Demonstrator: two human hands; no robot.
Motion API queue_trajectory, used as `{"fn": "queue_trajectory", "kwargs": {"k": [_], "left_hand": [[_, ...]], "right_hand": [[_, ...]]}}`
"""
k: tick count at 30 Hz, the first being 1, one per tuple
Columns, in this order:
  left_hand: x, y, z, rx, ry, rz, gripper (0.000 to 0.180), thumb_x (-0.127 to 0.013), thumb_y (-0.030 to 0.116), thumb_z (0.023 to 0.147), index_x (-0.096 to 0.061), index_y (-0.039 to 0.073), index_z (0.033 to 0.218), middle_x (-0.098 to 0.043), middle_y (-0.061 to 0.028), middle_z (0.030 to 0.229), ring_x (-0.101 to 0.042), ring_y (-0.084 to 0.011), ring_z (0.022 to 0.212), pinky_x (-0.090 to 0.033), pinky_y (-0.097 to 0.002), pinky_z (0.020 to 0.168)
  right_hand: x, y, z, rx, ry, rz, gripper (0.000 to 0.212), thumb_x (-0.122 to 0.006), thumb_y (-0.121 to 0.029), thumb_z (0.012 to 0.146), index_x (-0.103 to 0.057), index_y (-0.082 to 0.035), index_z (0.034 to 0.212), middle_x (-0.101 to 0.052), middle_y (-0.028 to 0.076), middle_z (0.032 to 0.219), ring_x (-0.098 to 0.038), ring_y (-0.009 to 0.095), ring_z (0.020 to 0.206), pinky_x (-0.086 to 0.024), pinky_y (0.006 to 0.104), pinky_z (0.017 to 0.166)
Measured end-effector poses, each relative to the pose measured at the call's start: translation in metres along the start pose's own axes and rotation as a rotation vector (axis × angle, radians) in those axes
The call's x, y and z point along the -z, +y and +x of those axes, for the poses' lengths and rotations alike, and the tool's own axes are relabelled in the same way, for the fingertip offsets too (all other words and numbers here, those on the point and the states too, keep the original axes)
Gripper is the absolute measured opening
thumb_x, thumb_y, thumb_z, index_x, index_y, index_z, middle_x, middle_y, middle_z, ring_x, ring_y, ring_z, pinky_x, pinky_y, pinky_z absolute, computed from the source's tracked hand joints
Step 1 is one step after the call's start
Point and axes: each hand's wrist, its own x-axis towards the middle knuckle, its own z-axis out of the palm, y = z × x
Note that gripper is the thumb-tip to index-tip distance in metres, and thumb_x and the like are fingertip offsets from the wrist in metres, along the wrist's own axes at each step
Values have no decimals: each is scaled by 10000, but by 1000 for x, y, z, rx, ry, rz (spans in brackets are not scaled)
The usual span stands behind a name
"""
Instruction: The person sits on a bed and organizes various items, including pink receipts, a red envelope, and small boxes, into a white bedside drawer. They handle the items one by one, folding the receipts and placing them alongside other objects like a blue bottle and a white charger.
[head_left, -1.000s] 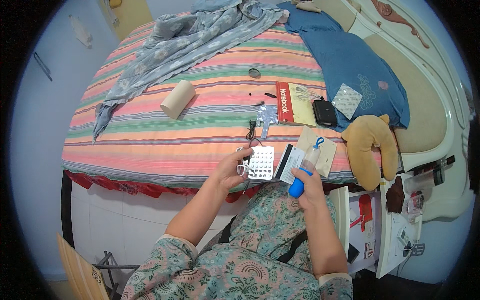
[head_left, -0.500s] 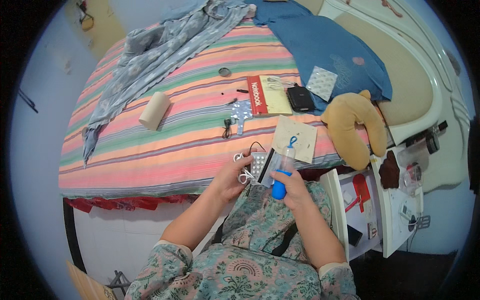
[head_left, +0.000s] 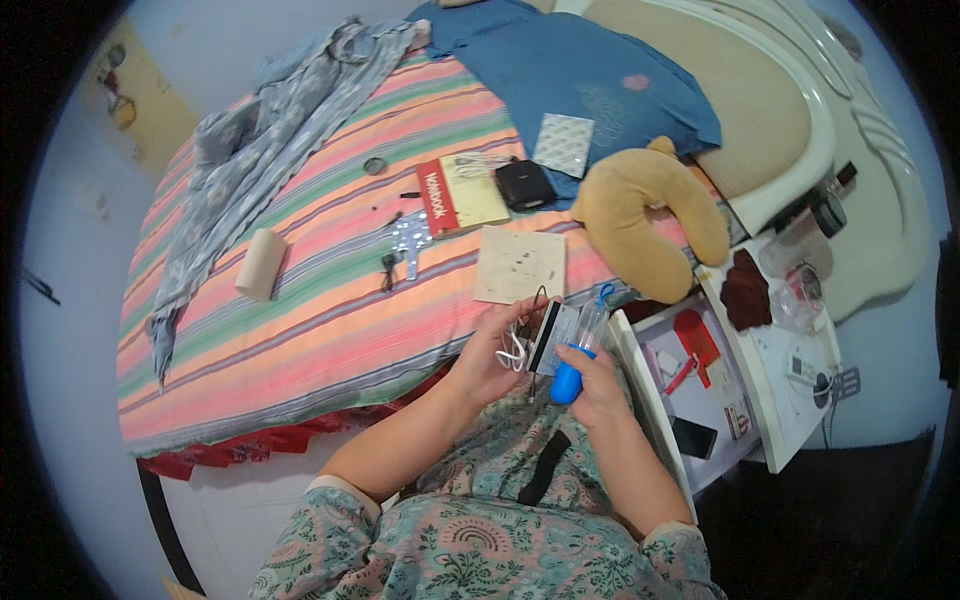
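My left hand (head_left: 482, 352) is closed around a looped white cable (head_left: 511, 354), with a thin dark cord sticking up beside it. A card with a black stripe (head_left: 551, 338) stands between my two hands, against the left fingers. My right hand (head_left: 600, 388) grips a slim clear bottle with a blue base and blue loop (head_left: 568, 381), its thumb across the blue part. The bottle tilts upright beside the card. Whatever else lies behind the card in my left hand is hidden. Both hands are held over my lap, near the open drawer (head_left: 652, 412).
On the striped bed lie a beige board (head_left: 520, 263), a notebook (head_left: 470, 195), a black case (head_left: 524, 186), a paper roll (head_left: 260, 265) and a tan neck pillow (head_left: 630, 215). The drawer holds a dark phone (head_left: 692, 437) and a red item (head_left: 693, 335). Jars (head_left: 800, 290) stand on the bedside top.
My view has turned right, toward the drawer. Both hands have moved slightly right with their things. The blister pack seen earlier in my left hand is now hidden.
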Motion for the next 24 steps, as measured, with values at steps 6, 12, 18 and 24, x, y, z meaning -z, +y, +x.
{"fn": "queue_trajectory", "kwargs": {"k": [6,12,18,24], "left_hand": [[-30,-24,18,140,-139,-70,313,-492,250,878,-558,20,1080,-529,-127,1216,-503,-201,1105,-381,-326,973],[-52,-65,42,276,-175,-172,203,-463,164,896,-578,28,995,-529,-135,1210,-488,-226,1132,-368,-337,988],[-87,-111,51,367,148,-1,170,-481,203,894,-575,71,943,-576,-107,1136,-562,-230,1022,-531,-286,604],[-63,-117,56,438,103,-96,110,-480,148,905,-492,40,921,-560,-70,846,-525,-104,623,-446,-199,473]], "right_hand": [[34,-20,-18,55,41,111,413,-605,-14,776,-481,-15,1170,-580,89,1063,-569,205,967,-451,343,860],[78,-43,-35,99,201,121,401,-622,-7,753,-496,-10,1134,-595,87,1010,-593,208,904,-488,341,794],[141,-64,-69,80,303,30,407,-661,-21,722,-511,-16,1101,-606,83,942,-605,186,837,-498,304,714],[275,-76,-68,5,531,-781,468,-701,-74,629,-535,7,1058,-615,129,920,-605,232,853,-474,316,750]]}}
